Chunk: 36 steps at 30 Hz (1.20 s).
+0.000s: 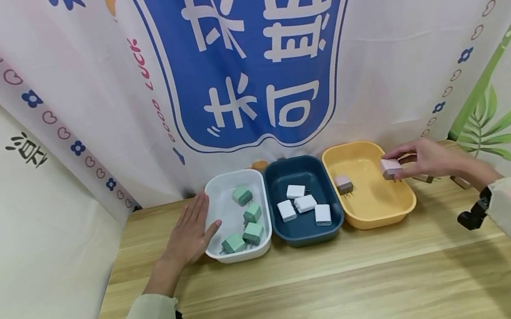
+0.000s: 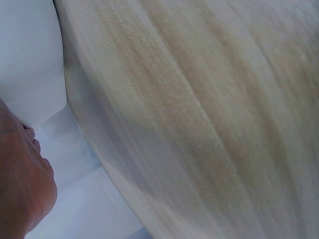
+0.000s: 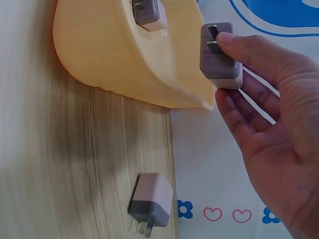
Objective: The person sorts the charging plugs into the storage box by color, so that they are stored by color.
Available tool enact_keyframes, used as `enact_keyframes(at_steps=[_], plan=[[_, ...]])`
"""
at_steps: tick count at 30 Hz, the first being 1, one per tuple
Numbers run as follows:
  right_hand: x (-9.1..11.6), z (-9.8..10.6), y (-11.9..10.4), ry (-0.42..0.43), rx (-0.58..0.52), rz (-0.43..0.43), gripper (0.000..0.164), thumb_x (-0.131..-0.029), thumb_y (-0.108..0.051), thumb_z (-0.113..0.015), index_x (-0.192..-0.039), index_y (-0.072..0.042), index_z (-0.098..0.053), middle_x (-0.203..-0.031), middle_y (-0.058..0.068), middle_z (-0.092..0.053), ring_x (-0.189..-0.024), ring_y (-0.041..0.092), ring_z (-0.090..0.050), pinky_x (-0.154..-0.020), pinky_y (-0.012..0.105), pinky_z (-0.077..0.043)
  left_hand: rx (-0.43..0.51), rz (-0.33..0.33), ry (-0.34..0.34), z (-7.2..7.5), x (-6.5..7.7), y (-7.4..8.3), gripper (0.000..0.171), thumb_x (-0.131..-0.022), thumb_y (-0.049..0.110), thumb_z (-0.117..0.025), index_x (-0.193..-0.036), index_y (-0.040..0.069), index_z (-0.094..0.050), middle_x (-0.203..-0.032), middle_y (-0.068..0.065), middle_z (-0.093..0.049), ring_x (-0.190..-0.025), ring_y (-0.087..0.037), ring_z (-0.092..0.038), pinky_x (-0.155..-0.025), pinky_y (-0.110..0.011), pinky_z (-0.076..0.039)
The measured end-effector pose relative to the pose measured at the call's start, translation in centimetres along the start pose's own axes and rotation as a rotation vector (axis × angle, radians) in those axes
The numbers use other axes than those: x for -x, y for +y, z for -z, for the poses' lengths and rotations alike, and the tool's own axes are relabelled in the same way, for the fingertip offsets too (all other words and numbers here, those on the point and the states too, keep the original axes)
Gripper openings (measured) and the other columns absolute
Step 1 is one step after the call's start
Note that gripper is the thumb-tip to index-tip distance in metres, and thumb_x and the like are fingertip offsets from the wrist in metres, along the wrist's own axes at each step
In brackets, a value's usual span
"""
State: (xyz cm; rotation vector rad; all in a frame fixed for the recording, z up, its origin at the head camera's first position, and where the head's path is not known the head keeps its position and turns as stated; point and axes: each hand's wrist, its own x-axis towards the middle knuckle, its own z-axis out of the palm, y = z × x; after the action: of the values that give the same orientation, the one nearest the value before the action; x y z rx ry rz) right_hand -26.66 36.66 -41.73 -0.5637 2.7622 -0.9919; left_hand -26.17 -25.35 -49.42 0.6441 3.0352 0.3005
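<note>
My right hand (image 1: 427,158) pinches a pink and grey charger plug (image 3: 220,62) between thumb and fingers, above the right rim of the yellow bin (image 1: 373,213). Its metal prongs show in the right wrist view. Inside that bin lies another pink and grey charger (image 1: 343,184), by the left wall. On the table to the right is a further pink charger (image 3: 151,196), partly covered by the hand and wrist in the head view. My left hand (image 1: 189,234) rests with straight fingers along the left side of the white bin (image 1: 217,217), thumb over its rim.
Several green chargers (image 1: 253,232) lie in the white bin. Beside it, a dark blue bin (image 1: 310,238) holds several white chargers (image 1: 305,203). All three bins stand in a row at the back of the wooden table (image 1: 311,298), against a printed curtain (image 1: 374,76).
</note>
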Motion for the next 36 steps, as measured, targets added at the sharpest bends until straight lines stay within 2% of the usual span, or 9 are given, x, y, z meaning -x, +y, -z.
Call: enact_keyframes(at_steps=[6, 11, 19, 27, 36], plan=[[-1.0, -0.3, -0.3, -0.013, 0.015, -0.006, 0.053, -0.091, -0.024, -0.087, -0.135, 0.0, -0.07, -0.128, 0.019, -0.072, -0.108, 0.027, -0.069, -0.086, 0.02, -0.057, 0.003, 0.004, 0.0, 0.0, 0.0, 0.0, 0.084, -0.112, 0.057, -0.03, -0.17, 0.003, -0.002, -0.179, -0.015, -0.001, -0.165, -0.031, 0.003, -0.134, -0.051, -0.003], [-1.9, -0.4, -0.4, -0.024, 0.019, -0.027, 0.056, -0.088, -0.026, -0.089, -0.135, -0.002, -0.07, -0.128, 0.019, -0.072, -0.114, 0.033, -0.069, -0.091, 0.026, -0.058, -0.002, -0.002, 0.011, -0.1, 0.1, 0.0, 0.084, -0.112, 0.057, -0.031, -0.169, 0.002, -0.004, -0.178, -0.017, -0.003, -0.165, -0.034, 0.0, -0.133, -0.052, -0.004], [-3.5, -0.7, -0.1, -0.052, 0.01, 0.019, 0.053, -0.089, -0.022, -0.088, -0.135, -0.002, -0.071, -0.127, 0.018, -0.073, -0.114, 0.033, -0.07, -0.091, 0.027, -0.057, -0.004, 0.001, 0.012, -0.3, 0.0, -0.2, 0.083, -0.113, 0.056, -0.03, -0.169, 0.002, -0.003, -0.178, -0.017, -0.002, -0.165, -0.032, 0.003, -0.133, -0.053, -0.004], [-4.6, -1.1, 0.3, -0.08, -0.054, 0.063, 0.054, -0.086, -0.01, -0.089, -0.135, 0.003, -0.069, -0.131, 0.022, -0.071, -0.118, 0.038, -0.069, -0.101, 0.045, -0.059, -0.003, -0.008, 0.031, -0.4, 0.1, -0.1, 0.082, -0.113, 0.054, -0.032, -0.169, 0.0, -0.005, -0.178, -0.018, -0.005, -0.164, -0.038, -0.006, -0.133, -0.053, -0.006], [-5.9, -2.0, 0.8, -0.103, -0.071, 0.048, 0.052, -0.086, -0.006, -0.088, -0.134, 0.005, -0.069, -0.129, 0.022, -0.071, -0.119, 0.038, -0.068, -0.099, 0.04, -0.06, -0.013, 0.001, 0.018, -0.3, 0.0, -0.1, 0.083, -0.113, 0.056, -0.031, -0.169, 0.002, -0.003, -0.178, -0.018, -0.005, -0.165, -0.035, -0.003, -0.134, -0.052, -0.006]])
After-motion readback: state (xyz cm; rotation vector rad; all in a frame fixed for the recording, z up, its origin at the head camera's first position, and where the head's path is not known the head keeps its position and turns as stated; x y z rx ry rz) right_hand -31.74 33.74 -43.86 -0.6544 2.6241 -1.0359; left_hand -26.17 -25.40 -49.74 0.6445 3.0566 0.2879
